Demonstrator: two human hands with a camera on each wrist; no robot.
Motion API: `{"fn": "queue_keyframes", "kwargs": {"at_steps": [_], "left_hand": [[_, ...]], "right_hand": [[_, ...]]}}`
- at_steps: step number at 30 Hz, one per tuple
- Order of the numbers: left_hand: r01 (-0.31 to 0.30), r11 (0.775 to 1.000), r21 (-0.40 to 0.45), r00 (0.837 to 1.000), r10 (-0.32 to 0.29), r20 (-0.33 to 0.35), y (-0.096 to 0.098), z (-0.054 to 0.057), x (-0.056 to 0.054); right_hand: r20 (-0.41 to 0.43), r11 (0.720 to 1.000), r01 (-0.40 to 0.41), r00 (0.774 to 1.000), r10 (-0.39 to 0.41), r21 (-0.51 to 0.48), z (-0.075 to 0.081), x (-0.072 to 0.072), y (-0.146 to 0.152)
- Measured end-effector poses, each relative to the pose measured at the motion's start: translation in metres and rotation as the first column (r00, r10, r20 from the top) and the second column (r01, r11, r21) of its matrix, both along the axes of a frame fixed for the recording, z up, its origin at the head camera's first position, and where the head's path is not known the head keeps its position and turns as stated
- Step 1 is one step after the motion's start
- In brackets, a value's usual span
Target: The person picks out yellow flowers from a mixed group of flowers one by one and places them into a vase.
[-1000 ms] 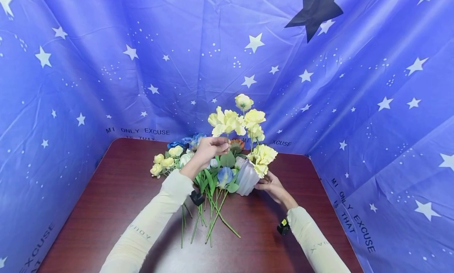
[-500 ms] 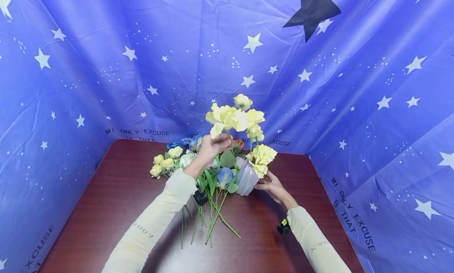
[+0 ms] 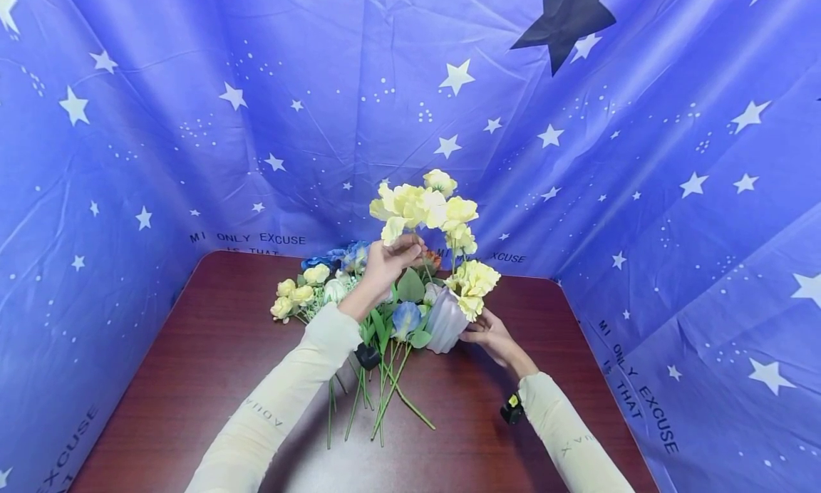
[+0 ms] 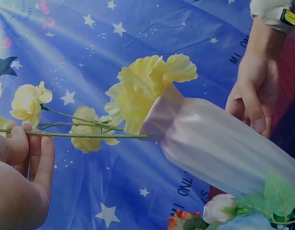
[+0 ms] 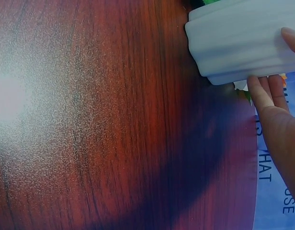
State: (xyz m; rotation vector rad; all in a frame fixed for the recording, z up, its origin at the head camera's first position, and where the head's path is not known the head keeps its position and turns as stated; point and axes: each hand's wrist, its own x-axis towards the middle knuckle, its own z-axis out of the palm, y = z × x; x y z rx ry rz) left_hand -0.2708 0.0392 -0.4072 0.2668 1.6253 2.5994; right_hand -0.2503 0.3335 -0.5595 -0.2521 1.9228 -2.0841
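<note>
My left hand [image 3: 388, 268] pinches the green stem [image 4: 99, 136] of a yellow artificial flower [image 3: 404, 204] between thumb and fingers. In the left wrist view the stem's tip lies right at the mouth of a pale, ribbed vase [image 3: 445, 323]. Yellow flowers [image 3: 476, 283] rise out of that vase, one bloom sitting low at its rim. On the vase's right side my right hand [image 3: 495, 340] grips it, with the thumb on one face and the fingers on another in the right wrist view. The vase leans, its mouth toward the left hand in the left wrist view.
Left of the vase a heap of artificial flowers lies on the dark red table [image 3: 231, 379]: small yellow roses [image 3: 293, 293], blue blooms [image 3: 333, 256], a blue flower [image 3: 406, 320] and an orange one [image 3: 431, 259]. Their stems [image 3: 385, 400] point to the near edge. A starry blue curtain [image 3: 359, 122] surrounds the table.
My left hand has shifted slightly right and up with its yellow flower, closer to the blooms in the vase. The right hand and the vase have stayed put.
</note>
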Motion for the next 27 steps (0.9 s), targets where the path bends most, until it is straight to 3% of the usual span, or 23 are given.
{"fn": "queue_keyframes", "kwargs": {"at_steps": [8,13,20,27], "left_hand": [[0.018,1.000,0.019,1.000,-0.018,-0.018,0.004,0.002,0.002],[0.037,0.999,0.034,0.998,-0.035,-0.051,0.007,0.003,0.002],[0.029,0.999,-0.016,0.995,-0.030,-0.095,0.012,0.003,0.001],[0.046,0.999,0.005,0.986,-0.045,-0.159,0.016,0.004,0.002]], "right_hand": [[0.010,1.000,0.005,1.000,-0.005,-0.003,0.001,0.000,-0.001],[0.013,1.000,0.014,1.000,-0.014,0.000,0.001,0.000,-0.002],[0.010,1.000,0.006,1.000,-0.006,-0.002,0.001,0.000,-0.001],[0.009,1.000,0.003,1.000,-0.002,-0.010,0.001,0.000,-0.001]]}}
